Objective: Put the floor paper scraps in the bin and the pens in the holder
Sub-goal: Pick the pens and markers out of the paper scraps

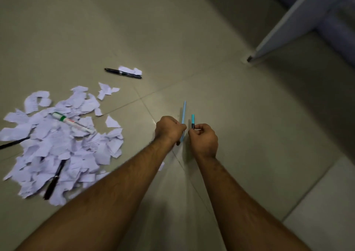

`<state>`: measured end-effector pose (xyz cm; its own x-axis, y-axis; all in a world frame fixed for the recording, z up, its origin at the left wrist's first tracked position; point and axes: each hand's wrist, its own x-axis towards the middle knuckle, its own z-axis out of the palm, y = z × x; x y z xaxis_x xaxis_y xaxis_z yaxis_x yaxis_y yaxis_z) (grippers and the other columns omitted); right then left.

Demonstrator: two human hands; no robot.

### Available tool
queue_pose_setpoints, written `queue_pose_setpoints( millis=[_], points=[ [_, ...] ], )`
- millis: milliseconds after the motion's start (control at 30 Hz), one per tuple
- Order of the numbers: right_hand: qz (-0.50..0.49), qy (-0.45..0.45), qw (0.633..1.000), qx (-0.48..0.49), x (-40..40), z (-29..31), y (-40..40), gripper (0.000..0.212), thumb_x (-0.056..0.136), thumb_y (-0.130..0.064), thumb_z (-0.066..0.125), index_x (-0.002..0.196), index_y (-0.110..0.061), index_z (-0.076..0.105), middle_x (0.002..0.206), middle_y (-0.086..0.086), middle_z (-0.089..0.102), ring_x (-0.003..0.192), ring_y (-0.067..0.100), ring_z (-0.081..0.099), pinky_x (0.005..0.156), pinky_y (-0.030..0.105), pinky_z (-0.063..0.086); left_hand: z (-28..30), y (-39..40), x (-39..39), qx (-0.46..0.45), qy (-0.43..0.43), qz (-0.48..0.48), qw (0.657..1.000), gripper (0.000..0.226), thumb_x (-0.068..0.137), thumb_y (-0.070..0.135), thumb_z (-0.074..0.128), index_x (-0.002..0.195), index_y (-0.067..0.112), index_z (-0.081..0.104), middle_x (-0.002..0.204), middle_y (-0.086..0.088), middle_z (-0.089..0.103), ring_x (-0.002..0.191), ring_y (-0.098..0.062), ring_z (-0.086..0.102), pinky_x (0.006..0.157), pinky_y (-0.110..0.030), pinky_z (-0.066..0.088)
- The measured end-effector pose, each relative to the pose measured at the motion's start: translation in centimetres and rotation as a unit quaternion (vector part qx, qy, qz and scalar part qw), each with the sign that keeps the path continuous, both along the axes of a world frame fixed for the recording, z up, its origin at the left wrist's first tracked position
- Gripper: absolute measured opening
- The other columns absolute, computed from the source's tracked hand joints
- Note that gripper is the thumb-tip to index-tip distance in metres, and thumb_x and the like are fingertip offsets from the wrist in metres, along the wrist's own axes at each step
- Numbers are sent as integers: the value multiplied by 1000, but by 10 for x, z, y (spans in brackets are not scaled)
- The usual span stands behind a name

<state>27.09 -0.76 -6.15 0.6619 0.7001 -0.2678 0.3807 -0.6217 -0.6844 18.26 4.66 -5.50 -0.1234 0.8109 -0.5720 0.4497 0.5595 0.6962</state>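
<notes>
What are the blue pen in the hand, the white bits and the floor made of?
The light blue pen that the left hand grips looks like plastic: smooth, evenly coloured, stiff. The white scraps look like paper: thin, torn-edged, some with faint printed lines. The floor looks like glazed tile, probably ceramic: straight grout lines and a soft shine.

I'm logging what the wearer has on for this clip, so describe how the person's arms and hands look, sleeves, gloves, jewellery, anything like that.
Both forearms are bare right to the bottom edge of the picture, with no sleeves in view. The left hand and right hand wear no gloves. No watch, bracelet or band shows on either wrist, and no ring shows on the visible fingers. Both forearms carry visible hair. No markings or tattoos can be made out.
</notes>
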Motion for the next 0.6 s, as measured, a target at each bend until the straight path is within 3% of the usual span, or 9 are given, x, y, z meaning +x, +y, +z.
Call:
queue_pose_setpoints(
  millis=[200, 367, 500, 600],
  points=[
    [-7, -36, 999, -30, 42, -19, -27, 15, 86, -21, 64, 98, -14, 69, 94, 1, 71, 78, 16, 59, 67, 21, 39, -20, -19, 46, -6, 64, -93, 994, 21, 78, 25, 77, 89, 7, 73, 87, -7, 72, 76, -21, 67, 64, -26, 53],
    [13, -72, 997, -37, 47, -30, -33, 27, 86, -34, 68, 107, -17, 67, 100, 0, 69, 89, 18, 65, 70, 22, 42, -25, -22, 49, 12, 84, -122, 989, 25, 80, 33, 76, 83, 8, 72, 79, -5, 70, 72, -20, 66, 61, -25, 51],
    [26, -135, 990, 17, 30, -24, -26, 24, 85, -33, 66, 105, -20, 66, 96, -2, 66, 86, 18, 63, 68, 27, 48, -20, -24, 30, 58, 56, -89, 993, 27, 88, 34, 67, 83, 7, 72, 76, -3, 68, 71, -19, 63, 59, -21, 43],
    [70, -122, 986, 88, 3, -20, -6, 19, 82, -29, 65, 100, -22, 67, 85, -4, 65, 81, 18, 62, 69, 31, 52, -15, -16, -2, 95, 100, -30, 990, 25, 88, 33, 64, 86, 10, 73, 86, -5, 72, 79, -21, 64, 67, -23, 41]
  ],
)
